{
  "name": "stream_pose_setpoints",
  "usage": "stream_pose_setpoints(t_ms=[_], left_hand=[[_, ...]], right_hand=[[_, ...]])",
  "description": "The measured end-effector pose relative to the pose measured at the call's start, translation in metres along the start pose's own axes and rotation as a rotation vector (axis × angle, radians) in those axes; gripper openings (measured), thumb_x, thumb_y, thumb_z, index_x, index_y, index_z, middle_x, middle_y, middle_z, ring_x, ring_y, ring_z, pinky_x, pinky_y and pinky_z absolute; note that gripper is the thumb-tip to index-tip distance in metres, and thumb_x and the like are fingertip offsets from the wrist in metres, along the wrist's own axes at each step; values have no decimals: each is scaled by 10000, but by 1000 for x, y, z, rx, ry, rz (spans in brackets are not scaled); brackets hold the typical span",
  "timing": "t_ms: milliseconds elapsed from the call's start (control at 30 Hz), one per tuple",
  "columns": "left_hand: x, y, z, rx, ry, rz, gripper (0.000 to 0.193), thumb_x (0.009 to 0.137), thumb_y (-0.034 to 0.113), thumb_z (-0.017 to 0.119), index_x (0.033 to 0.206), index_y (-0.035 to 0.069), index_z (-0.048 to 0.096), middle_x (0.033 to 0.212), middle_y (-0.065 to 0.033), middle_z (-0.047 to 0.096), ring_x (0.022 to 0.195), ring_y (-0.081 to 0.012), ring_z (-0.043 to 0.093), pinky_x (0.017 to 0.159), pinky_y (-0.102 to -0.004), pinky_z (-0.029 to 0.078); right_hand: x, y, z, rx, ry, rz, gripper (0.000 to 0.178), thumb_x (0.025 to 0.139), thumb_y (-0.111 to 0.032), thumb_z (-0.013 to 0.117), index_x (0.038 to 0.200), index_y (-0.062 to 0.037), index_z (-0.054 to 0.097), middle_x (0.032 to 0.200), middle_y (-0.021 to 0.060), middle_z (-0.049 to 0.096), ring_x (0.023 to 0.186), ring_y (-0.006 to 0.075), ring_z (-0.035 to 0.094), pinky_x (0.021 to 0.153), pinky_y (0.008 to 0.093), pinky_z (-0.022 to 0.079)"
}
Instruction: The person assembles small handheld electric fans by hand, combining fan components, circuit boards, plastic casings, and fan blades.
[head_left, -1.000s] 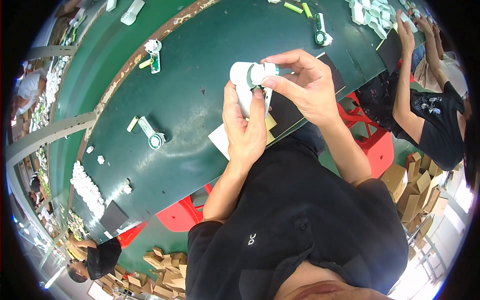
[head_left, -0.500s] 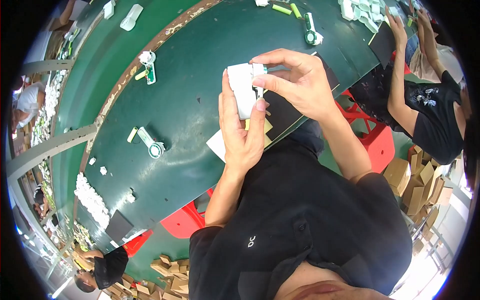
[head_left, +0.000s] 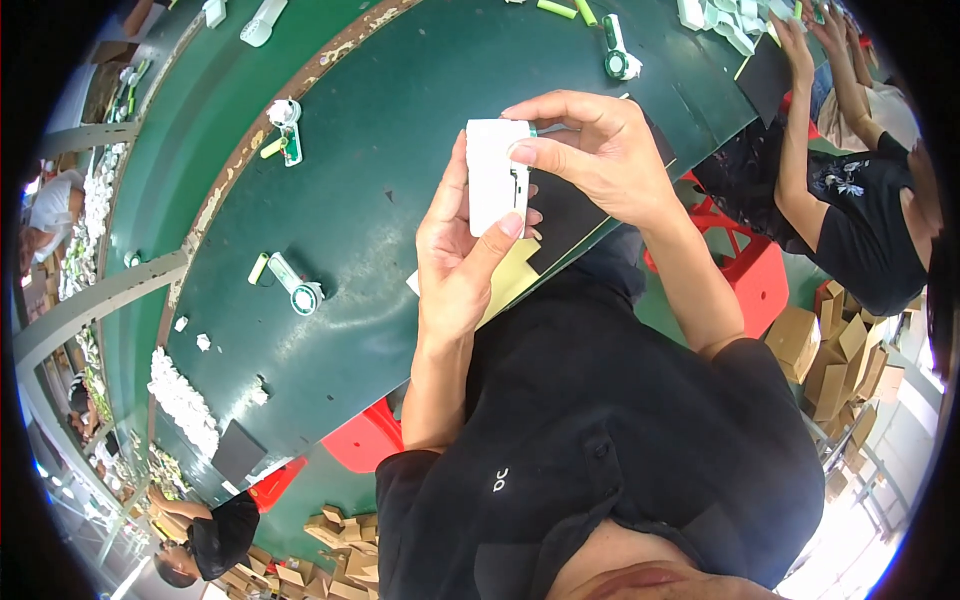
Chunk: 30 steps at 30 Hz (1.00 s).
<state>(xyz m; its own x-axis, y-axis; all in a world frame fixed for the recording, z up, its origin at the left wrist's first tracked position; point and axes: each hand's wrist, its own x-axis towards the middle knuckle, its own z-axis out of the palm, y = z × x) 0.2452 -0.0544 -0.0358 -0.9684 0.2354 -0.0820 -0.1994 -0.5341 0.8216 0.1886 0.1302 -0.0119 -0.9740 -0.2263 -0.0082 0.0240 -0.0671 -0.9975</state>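
Above the table's near edge, I hold a white plastic housing (head_left: 492, 175) upright between both hands. My left hand (head_left: 452, 245) wraps its left side from below, its thumb across the lower right corner. My right hand (head_left: 605, 155) pinches the upper right edge between thumb and fingers, where a bit of green shows. A narrow dark slot runs down the housing's right side. Whatever lies behind the housing is hidden. Beneath the hands are a black mat (head_left: 567, 220) and a yellow sheet (head_left: 512, 284).
On the green table (head_left: 370, 230) lie small white-and-green fan-like assemblies, one at left (head_left: 303, 296), one farther off (head_left: 287, 128), one at right (head_left: 618, 60). A pile of white parts (head_left: 182, 405) sits far left. Co-workers sit on both sides; a red stool (head_left: 752, 285) stands at right.
The housing sits slightly farther right in view. Its upper right part, earlier standing off with a gap under my right thumb, now lies closer to the body. My left fingers have shifted lower.
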Motion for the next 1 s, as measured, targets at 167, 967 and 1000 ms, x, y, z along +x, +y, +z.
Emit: stream_pose_setpoints(t_ms=[167, 967, 1000], left_hand=[[-1, 0, 6, -52, 42, -46, 778, 959, -32, 664, 1633, 34, 280, 1300, -150, 650, 1031, -205, 697, 858, -339, 612], [-8, -24, 17, 507, 83, 261, 577, 858, -29, 794, 1386, -68, 564, 1206, -163, 701, 1063, -205, 711, 890, -332, 575], [-9, -24, 19, 507, 84, 262, 577, 858, -29, 794, 1386, -68, 564, 1206, -163, 701, 1063, -205, 711, 890, -332, 575]], right_hand=[[2, 7, -2, -37, 21, -80, 300, 917, -159, 806, 1136, 33, 736, 994, 107, 738, 904, 164, 724, 778, 286, 585], [7, 7, 8, -549, 271, -588, 403, 1043, -180, 537, 721, 37, 644, 593, 79, 558, 507, 152, 500, 490, 314, 364], [6, 6, 8, -541, 258, -545, 395, 1040, -176, 544, 724, 37, 645, 595, 80, 556, 511, 150, 498, 493, 313, 364]])
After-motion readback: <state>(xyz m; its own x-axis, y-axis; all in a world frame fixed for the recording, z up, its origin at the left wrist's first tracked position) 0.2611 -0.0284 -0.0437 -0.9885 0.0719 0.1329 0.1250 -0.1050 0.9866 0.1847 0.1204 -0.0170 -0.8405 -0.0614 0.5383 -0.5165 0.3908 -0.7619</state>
